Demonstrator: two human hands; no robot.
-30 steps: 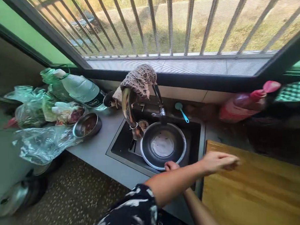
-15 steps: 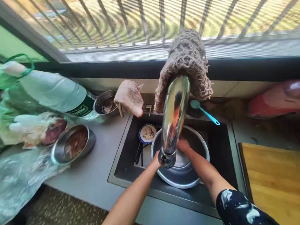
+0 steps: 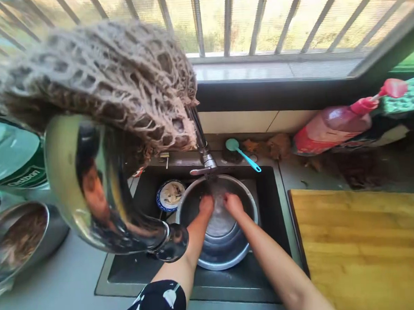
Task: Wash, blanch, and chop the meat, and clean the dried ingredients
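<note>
Our fingers are curled inward on both hands, like loose fists; blur hides the tips, so we cannot tell how tightly they are closed or whether they have hold of anything small. The left hand (image 3: pixel 206 204) and right hand (image 3: pixel 233 203) face each other, apart, over the middle of the metal basin (image 3: pixel 222 255), which sits in the dark sink (image 3: pixel 271 211). To handle this step well, we judge it best to work low and evenly, with both wrists inside the rim, and to put no weight on one edge, since the basin could tip or slide. The outlet of the chrome faucet (image 3: pixel 128 236) looms in front of our left forearm in this view, so any lift on that side calls for care; a mesh cloth (image 3: pixel 114 81) hangs over the faucet's arch. Left of the basin, a blue-rimmed dish (image 3: pixel 160 203) holds scraps, and splashing there seems worth avoiding. Behind the basin lies a turquoise scoop (image 3: pixel 248 160). Farther out, a wooden cutting board (image 3: pixel 362 244) is right of the sink, a pink pump bottle (image 3: pixel 336 129) is behind it, and a metal bowl (image 3: pixel 57 230) stands on the bench (image 3: pixel 78 270) at left.
</note>
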